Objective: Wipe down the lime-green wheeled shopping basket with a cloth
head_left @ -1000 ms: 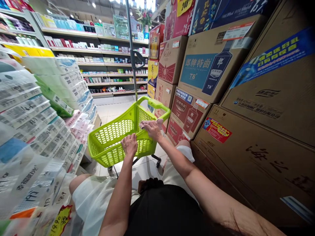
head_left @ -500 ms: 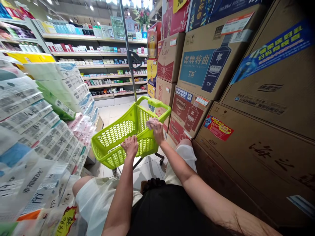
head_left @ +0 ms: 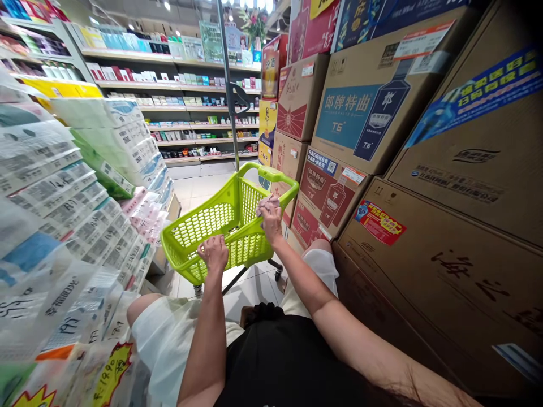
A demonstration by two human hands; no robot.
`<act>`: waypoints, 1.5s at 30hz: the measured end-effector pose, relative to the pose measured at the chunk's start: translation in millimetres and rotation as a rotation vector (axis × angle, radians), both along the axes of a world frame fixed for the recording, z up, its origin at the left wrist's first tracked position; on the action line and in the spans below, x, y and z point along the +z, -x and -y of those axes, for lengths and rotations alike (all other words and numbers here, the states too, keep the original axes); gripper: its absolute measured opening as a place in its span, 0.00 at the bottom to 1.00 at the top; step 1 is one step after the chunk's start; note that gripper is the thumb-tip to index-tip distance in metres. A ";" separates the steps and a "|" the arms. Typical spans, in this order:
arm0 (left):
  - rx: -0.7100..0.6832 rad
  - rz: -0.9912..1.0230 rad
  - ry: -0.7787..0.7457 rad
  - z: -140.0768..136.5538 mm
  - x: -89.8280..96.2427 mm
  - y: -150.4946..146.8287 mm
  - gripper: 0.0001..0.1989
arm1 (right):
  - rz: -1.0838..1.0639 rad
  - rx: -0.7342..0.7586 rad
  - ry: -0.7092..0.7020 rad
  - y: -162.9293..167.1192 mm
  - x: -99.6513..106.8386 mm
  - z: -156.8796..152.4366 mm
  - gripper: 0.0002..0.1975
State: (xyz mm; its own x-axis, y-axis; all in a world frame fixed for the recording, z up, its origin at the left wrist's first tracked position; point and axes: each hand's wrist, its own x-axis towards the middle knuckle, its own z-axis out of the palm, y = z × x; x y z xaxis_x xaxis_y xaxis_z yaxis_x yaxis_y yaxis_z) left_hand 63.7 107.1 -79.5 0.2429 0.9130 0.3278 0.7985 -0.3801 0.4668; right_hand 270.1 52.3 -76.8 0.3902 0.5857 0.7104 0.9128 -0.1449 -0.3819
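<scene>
A lime-green plastic shopping cart (head_left: 250,246) with perforated basket walls stands in front of me, turned side-on. My left hand (head_left: 214,252) is closed over the near rim of its basket. Farther right, my right hand (head_left: 271,220) grips a crumpled pinkish-grey cloth (head_left: 267,203) and presses it on the same rim, close to the handle end. The fingertips of both hands are partly hidden. The inside of the basket shows only bare green mesh. A dark caster wheel (head_left: 278,270) shows below the cart.
Stacked packs of tissue paper (head_left: 85,209) rise on my left. Cardboard drink cartons (head_left: 352,107) are piled high on my right. A thin metal pole (head_left: 229,85) stands behind the cart, with shelves of small boxed goods (head_left: 182,102) beyond.
My left hand has slid left along the near rim. My right hand stays with the cloth near the handle end, and the view has turned slightly left.
</scene>
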 end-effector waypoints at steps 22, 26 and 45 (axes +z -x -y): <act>0.144 0.098 0.039 -2.8 4.2 57.2 0.19 | 0.064 0.241 0.151 81.7 -31.3 -5.1 0.26; 0.188 0.104 0.038 -2.8 8.1 69.4 0.19 | 0.068 0.294 0.173 92.4 -36.7 -6.8 0.28; 0.228 0.214 0.176 -16.4 -2.0 100.5 0.19 | 0.176 0.429 0.223 133.8 -43.1 -15.3 0.28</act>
